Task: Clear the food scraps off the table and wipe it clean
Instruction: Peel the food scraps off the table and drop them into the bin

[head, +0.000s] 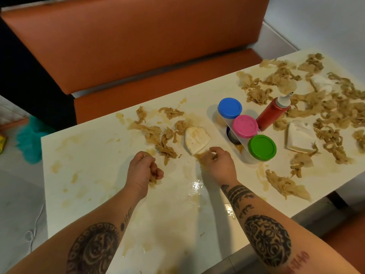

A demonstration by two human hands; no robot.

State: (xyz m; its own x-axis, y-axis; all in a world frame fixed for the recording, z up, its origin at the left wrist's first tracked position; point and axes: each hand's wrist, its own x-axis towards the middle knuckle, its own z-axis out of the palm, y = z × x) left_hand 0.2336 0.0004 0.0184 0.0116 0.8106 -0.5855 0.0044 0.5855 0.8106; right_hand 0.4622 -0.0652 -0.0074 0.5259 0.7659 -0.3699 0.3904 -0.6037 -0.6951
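Observation:
The white table (94, 171) is smeared with brown stains and strewn with beige, stringy food scraps (325, 107), thickest at the far right. A smaller cluster of scraps (158, 133) lies just beyond my hands. My left hand (143, 171) is curled into a fist round a clump of scraps. My right hand (219, 160) pinches a soggy scrap (201, 156) at the near corner of a stained napkin (197, 139). Another large scrap (286, 184) lies near the table's front edge on the right.
Three jars with blue (229, 107), pink (245, 126) and green (261, 147) lids stand in a row right of my right hand, beside a red squeeze bottle (272, 113). White folded napkins (300, 137) lie among the scraps. An orange bench (138, 46) runs behind the table.

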